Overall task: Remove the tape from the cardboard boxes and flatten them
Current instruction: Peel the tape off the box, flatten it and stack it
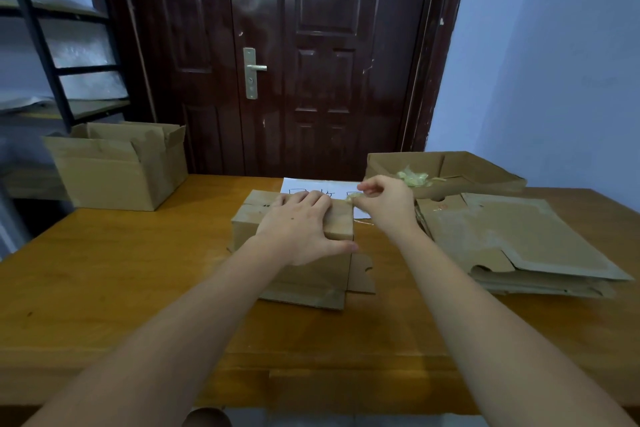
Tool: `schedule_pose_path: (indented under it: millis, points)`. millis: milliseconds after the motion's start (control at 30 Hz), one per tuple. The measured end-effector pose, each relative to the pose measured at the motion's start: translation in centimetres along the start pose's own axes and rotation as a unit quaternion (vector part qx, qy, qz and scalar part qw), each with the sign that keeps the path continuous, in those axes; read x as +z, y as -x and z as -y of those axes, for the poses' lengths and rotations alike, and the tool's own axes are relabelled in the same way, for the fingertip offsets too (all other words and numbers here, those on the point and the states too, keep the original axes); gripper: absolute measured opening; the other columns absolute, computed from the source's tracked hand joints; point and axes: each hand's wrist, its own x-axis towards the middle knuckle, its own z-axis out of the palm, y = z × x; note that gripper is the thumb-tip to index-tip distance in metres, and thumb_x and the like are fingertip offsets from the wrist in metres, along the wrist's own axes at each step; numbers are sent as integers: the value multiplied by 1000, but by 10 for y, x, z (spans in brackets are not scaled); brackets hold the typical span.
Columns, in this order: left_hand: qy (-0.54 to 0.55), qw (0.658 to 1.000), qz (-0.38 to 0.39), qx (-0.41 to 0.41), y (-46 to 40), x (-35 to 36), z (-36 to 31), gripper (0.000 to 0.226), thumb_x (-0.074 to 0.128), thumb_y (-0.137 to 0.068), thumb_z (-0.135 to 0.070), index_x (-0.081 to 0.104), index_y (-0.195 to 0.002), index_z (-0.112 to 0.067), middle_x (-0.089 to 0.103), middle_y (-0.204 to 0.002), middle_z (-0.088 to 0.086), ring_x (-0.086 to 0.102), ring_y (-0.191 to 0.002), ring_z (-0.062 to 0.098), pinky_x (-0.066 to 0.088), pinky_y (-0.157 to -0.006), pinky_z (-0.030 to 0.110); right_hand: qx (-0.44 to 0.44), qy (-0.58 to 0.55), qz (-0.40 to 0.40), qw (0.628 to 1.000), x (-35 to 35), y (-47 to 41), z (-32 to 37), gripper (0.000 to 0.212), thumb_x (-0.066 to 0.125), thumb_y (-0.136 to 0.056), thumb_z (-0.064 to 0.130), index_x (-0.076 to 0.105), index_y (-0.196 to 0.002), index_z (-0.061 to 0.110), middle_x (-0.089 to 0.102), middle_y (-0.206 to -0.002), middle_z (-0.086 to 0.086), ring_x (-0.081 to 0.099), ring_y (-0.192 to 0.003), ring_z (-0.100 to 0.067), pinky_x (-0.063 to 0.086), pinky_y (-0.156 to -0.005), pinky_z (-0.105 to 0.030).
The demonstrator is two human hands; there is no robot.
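Head view. The left hand [304,225] lies flat with spread fingers on top of the small cardboard box [294,253], thumb down its near face, pressing it to the table [121,270]. The right hand [388,201], just right of the box's far corner, pinches a strip of tape [354,197] lifting off that corner.

Judgement: the box is light and stiff but crushable, so it needs holding down; the tape is thin, sticky and prone to tear, best gripped at its freed end.

Count: one box under the hands; one open box [117,166] far left; one flattened stack [519,246] right of the right hand; one tray of tape scraps [446,173] beyond it.
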Motion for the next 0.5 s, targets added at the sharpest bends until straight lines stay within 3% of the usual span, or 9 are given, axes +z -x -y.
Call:
schedule_pose_path:
  millis: [133,267,333,433,500]
  points:
    - [-2,1000,-4,0,-3,3,1,107,22,-68,-107,47,-137,-28,51,-147,-4,45,-135,22,34,-117,52,77,-188,89,975,-12,4,-10,18,84,-82,15,79,-99,17,77,-91,2,70,-79,-2,54,-69,-15]
    - [0,1000,-10,0,-3,5,1,107,21,-67,-107,49,-134,-28,52,-145,-5,46,-134,21,36,-115,52,131,-285,197,929,-20,1,-11,23,73,-90,5,77,-111,14,76,-108,-6,72,-97,-16,59,-80,-25]
    - [-1,1000,-15,1,-3,4,1,106,21,-68,-107,49,-134,-28,53,-144,-4,47,-133,21,36,-115,52,120,-282,209,929,-19,1,-11,32,71,-91,1,72,-121,13,70,-119,-10,69,-104,-18,59,-84,-26]
    - [-5,1000,-19,2,-2,4,1,106,22,-69,-106,49,-134,-27,53,-143,-5,47,-133,21,36,-116,52,103,-238,258,931,-15,1,-6,38,66,-97,7,65,-134,16,65,-127,0,64,-115,-18,56,-97,-36]
    - [-3,1000,-17,2,-2,4,0,107,22,-69,-106,48,-136,-27,53,-144,-4,47,-134,21,36,-116,52,95,-198,280,934,-13,1,-1,35,61,-100,11,65,-135,18,67,-123,5,64,-113,-15,57,-94,-33]
